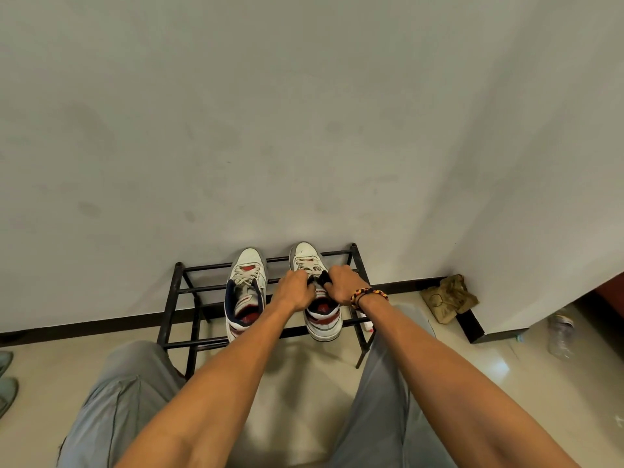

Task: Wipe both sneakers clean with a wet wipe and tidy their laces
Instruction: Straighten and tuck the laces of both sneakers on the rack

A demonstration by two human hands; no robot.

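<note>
Two white sneakers with red and navy trim stand side by side on a low black metal rack, toes toward the wall. The left sneaker is untouched, its laces loose over the tongue. Both my hands are on the right sneaker. My left hand grips its collar and laces on the left side. My right hand, with a beaded bracelet at the wrist, grips the collar and tongue on the right side. My fingers hide the laces there. No wet wipe is visible.
The rack stands against a pale wall with a dark skirting. A crumpled brown rag lies in the corner at right, and a clear plastic bottle lies on the floor beyond it. Grey slippers show at the left edge. My knees flank the rack.
</note>
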